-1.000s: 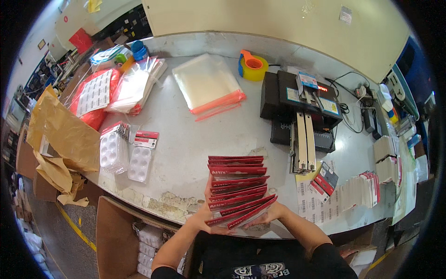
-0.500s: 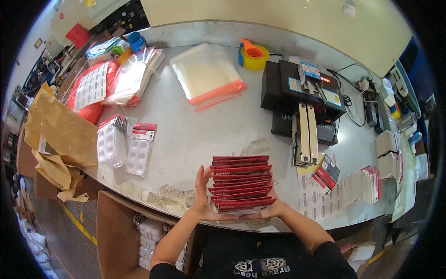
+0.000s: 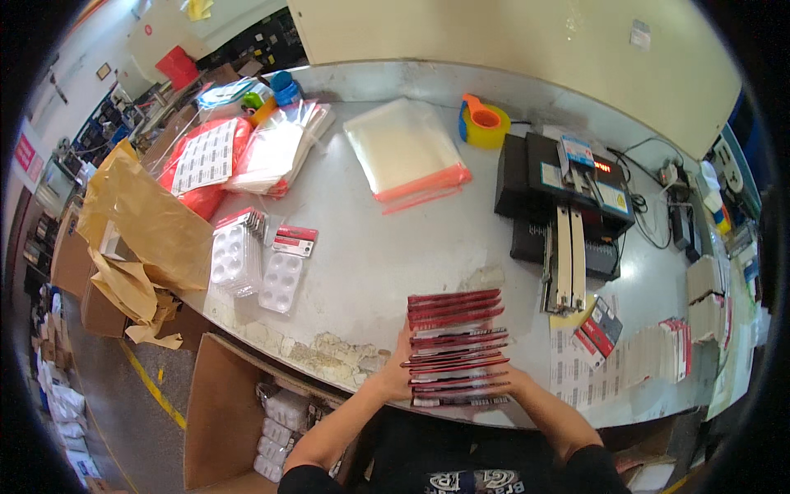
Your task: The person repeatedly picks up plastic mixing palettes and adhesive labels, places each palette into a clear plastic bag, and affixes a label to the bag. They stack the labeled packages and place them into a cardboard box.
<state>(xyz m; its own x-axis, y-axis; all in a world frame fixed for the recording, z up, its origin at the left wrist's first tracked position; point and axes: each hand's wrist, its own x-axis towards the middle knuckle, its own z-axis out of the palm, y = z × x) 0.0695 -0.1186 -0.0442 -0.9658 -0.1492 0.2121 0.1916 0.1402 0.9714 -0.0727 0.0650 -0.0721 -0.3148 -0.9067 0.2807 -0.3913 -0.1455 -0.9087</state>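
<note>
Near the front edge of the table, a stack of palette packs with red header cards (image 3: 457, 350) sits between my two hands, card edges turned up. My left hand (image 3: 395, 370) grips its left side, and my right hand (image 3: 517, 382) holds the right side low down. Most of my fingers are hidden behind or under the packs. To the left lie a row of white plastic palettes with round wells (image 3: 236, 262) and one single carded palette (image 3: 281, 281).
A black machine (image 3: 568, 185) with two pale rails stands at the right, beside loose cards (image 3: 650, 354) and label sheets (image 3: 572, 375). Clear bags (image 3: 403, 148) and a yellow tape roll (image 3: 487, 125) lie at the back. Brown paper (image 3: 148, 222) and an open carton (image 3: 216, 412) are at left.
The stack has tipped, so more of the edges between the cards show. My hands still hold both sides. The whole view has shifted, with the table appearing lower and further right.
</note>
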